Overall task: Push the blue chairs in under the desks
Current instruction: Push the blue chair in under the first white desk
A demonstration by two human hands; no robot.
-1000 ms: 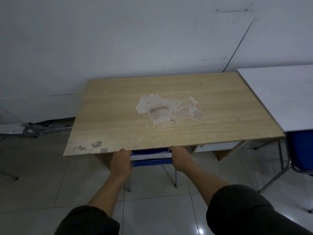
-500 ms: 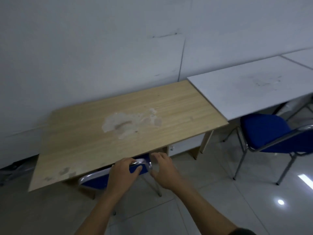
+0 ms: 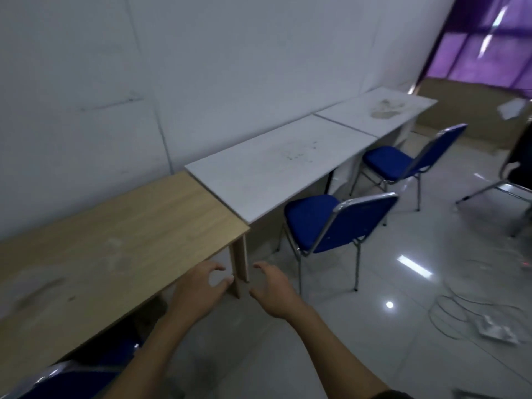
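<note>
Three blue chairs in view. Nearest chair (image 3: 72,375): tucked under the front edge of the wood worktop (image 3: 115,240), only its chrome-trimmed backrest showing at bottom left, blurred. Second chair (image 3: 331,223): out on the floor (image 3: 403,283) in front of the near white worktop (image 3: 273,171), seat partly under that worktop's front edge, backrest toward the room. Third chair (image 3: 403,162): farther along, before the far white worktop (image 3: 383,113), its seat at the front edge, backrest tilted out.

All three: blue padded seat and back, chrome tube frame and thin legs. No label or writing legible on any of them.

Worktops: three in a row against the white wall (image 3: 201,67), one wood-grain, two white, edges touching. Wood one has pale worn patches; both white ones carry dark smudges.

My left hand (image 3: 198,295) hangs off the right front corner of the wood worktop, fingers spread and half curled, holding nothing. My right hand (image 3: 273,292) is just beside it, open, palm inward, empty. Both hands are apart from any chair, with the wood worktop's leg (image 3: 239,266) showing between them.

Far right: part of a dark chair (image 3: 515,174) with chrome legs, a loose cable (image 3: 460,312) coiled on the floor, a purple-lit window (image 3: 483,44) at the top corner.
</note>
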